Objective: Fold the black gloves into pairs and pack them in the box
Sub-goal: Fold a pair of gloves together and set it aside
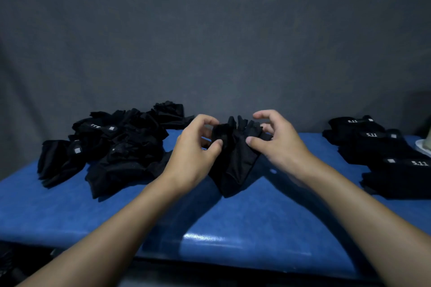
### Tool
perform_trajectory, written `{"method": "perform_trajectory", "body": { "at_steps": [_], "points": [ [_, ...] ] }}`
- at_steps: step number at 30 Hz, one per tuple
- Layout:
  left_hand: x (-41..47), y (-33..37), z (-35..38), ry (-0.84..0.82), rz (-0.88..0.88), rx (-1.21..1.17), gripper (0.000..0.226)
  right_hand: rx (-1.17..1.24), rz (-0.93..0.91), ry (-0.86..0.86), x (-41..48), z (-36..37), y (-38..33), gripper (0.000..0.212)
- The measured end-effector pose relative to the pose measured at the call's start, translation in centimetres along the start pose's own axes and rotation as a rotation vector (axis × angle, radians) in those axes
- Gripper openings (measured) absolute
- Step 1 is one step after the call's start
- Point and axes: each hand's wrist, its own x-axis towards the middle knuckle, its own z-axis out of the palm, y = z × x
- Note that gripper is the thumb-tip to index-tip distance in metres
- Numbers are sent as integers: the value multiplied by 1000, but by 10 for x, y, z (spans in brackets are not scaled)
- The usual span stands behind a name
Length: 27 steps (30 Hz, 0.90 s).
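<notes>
A pair of black gloves (235,158) lies in the middle of the blue table (210,228), finger ends pointing away from me. My left hand (196,151) pinches the left glove near its fingers with thumb and curled fingers. My right hand (277,144) pinches the right glove with its thumb, its index finger raised above. A loose heap of black gloves (116,144) sits at the left. Neater stacked gloves (382,156) with white "5.11" labels lie at the right. No box is in view.
A dark grey cloth backdrop (210,42) hangs behind the table. A pale object (424,144) shows at the right edge behind the stacked gloves. The table's front edge runs just below my forearms.
</notes>
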Motion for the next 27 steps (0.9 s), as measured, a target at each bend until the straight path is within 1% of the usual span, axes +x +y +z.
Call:
{"method": "perform_trajectory", "body": {
  "at_steps": [3, 6, 7, 9, 10, 12, 14, 15, 16, 17, 19, 22, 24, 27],
  "points": [
    [2, 1, 1, 67, -39, -34, 26, -16, -3, 70, 7, -1, 3, 44],
    [7, -7, 1, 105, -136, 18, 26, -83, -16, 148, 18, -2, 11, 49],
    [8, -10, 0, 76, -179, 69, 30, -112, -3, 142, 20, -2, 14, 52],
    [7, -18, 0, -60, -230, 273, 45, -270, 3, 107, 20, -1, 23, 57],
    [6, -21, 1, -127, -216, 381, 50, -382, -12, 99, 20, -1, 27, 56],
    [4, -21, 0, -189, -114, 492, 50, -500, -69, 85, 17, 1, 31, 41],
    [8, -21, -1, -236, 54, 554, 39, -499, -122, 8, 12, 3, 28, 22],
    [10, -22, -2, -287, 127, 611, 32, -502, -136, -49, 9, 4, 27, 19],
    [13, -24, -3, -352, 177, 677, 27, -523, -138, -112, 6, 5, 27, 20],
    [14, -26, -4, -419, 204, 734, 24, -568, -128, -176, 3, 6, 27, 26],
    [16, -30, -6, -515, 189, 808, 27, -665, -95, -274, -2, 5, 32, 42],
    [20, -37, -7, -541, 154, 861, 39, -678, -81, -317, -3, 4, 39, 61],
    [22, -39, -6, -541, 134, 898, 44, -651, -62, -315, 1, 3, 42, 63],
    [23, -41, -4, -554, 88, 936, 48, -709, -74, -334, 8, 3, 46, 61]
  ]
}}
